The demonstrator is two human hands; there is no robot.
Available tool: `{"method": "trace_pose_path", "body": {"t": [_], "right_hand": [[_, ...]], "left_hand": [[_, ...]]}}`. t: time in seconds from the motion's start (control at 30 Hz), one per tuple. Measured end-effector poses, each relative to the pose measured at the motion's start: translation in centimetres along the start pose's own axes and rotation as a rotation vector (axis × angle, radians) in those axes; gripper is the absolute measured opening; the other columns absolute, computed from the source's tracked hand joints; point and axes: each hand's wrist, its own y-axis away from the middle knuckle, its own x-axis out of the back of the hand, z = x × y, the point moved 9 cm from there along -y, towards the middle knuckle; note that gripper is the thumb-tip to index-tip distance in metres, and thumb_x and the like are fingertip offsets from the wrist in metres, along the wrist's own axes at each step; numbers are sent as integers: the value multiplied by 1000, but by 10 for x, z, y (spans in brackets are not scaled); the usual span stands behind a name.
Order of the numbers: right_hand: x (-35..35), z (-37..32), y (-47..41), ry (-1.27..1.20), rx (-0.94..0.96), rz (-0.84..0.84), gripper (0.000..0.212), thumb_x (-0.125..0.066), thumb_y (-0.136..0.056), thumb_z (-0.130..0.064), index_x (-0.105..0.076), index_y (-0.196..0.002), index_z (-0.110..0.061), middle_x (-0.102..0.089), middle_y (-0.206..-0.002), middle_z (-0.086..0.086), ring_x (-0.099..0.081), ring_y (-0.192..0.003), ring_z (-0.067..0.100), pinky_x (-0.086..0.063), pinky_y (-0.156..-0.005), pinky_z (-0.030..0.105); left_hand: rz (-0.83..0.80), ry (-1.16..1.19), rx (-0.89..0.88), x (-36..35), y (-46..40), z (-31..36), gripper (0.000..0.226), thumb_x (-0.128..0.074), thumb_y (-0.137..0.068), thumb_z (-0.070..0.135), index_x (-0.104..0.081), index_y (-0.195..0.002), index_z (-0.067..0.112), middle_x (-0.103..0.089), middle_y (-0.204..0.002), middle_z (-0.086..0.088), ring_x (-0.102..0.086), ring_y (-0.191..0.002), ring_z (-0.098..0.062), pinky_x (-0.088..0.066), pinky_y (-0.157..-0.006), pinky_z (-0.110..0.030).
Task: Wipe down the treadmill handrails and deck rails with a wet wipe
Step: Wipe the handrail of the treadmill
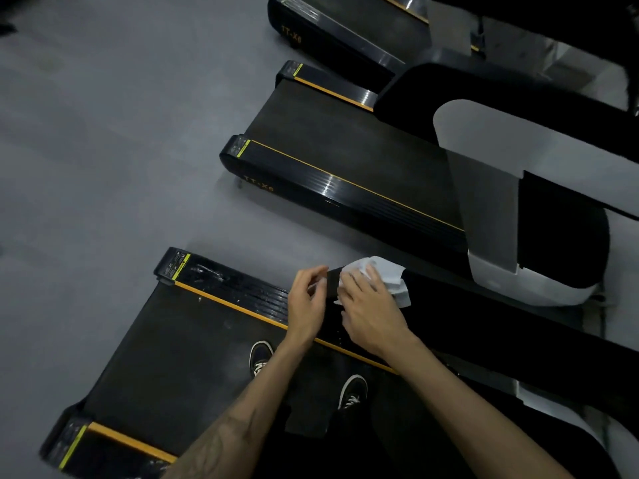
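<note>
1. Two black sneakers [261, 356] with white laces stand on the running belt [166, 357] of the nearest treadmill, seen from above.
2. The right hand [371, 314] lies palm-down on the black handrail [484, 326], fingers spread and nearly straight, pressing a crumpled white wet wipe [383, 276] against the rail's end.
3. The wipe drapes over the end of the handrail and shows beyond the fingertips.
4. The left hand [306, 302] hovers just beside the rail's end, fingers loosely curled; whether it pinches a corner of the wipe cannot be told.
5. Below the hands runs the deck rail [235, 288], black with an orange stripe.
6. Farther off, across a strip of grey floor [103, 150], a second treadmill [345, 167] lies parallel, then a third [328, 25].
</note>
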Motion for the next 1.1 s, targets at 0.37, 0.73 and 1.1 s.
{"method": "trace_pose_path", "body": {"t": [0.37, 0.73, 1.1], "right_hand": [[24, 61, 63, -431, -75, 457, 42, -65, -84, -2, -68, -126, -5, -58, -143, 16, -46, -143, 32, -38, -118, 55], [7, 53, 41, -480, -144, 296, 52, -52, -103, -27, -48, -151, -7, -40, -161, 11, -27, -154, 26, -12, -129, 43], [-2, 42, 38, -412, -177, 322, 55, -37, -103, -33, -50, -149, -6, -41, -160, 10, -26, -155, 27, -19, -127, 50]], "left_hand": [[-319, -78, -77, -64, 20, 12, 45, -48, -109, 27, -47, -154, 22, -40, -162, 4, -33, -150, -4, -32, -124, -39], [-189, -82, -39, -60, 37, -9, 47, -46, -109, 32, -44, -155, 27, -38, -162, 11, -33, -149, -1, -33, -122, -33], [-124, -58, 177, -55, 11, -51, 44, -44, -110, 37, -48, -152, 28, -45, -159, 4, -40, -146, -11, -34, -121, -45]]}}
